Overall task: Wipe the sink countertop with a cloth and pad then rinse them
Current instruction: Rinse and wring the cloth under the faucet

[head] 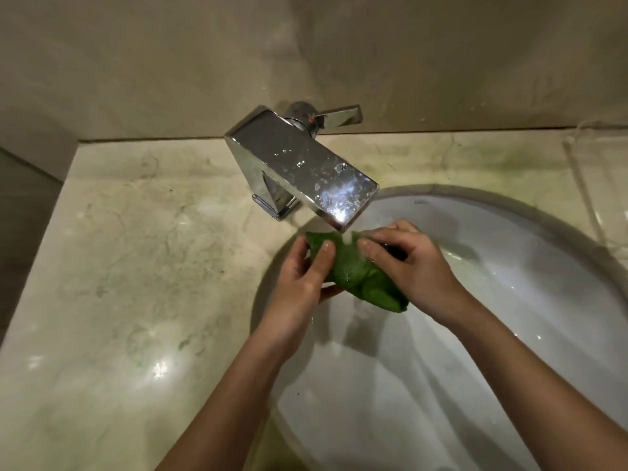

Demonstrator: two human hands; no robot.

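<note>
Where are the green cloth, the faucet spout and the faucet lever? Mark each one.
green cloth (351, 271), head view, on its wet middle fold.
faucet spout (299, 164), head view, on its flat top face.
faucet lever (339, 115), head view, on the middle of the flat bar.

Up top, the wall (170, 62) is plain beige and matte, with splash marks on its right side. It meets the bench (136, 249) at a dark seam. The bench is pale veined stone, glossy, and a bright glare spot (159, 368) sits near its front left. At the back stands a square chrome faucet (299, 164), droplets shining on its spout, its lever handle (339, 115) pointing right. The spout angles out over a white oval basin (509, 300) set under the stone. Far right is something clear (594, 185), too faint to name. Left of the bench, a dim grey surface (20, 215) falls away.
</note>
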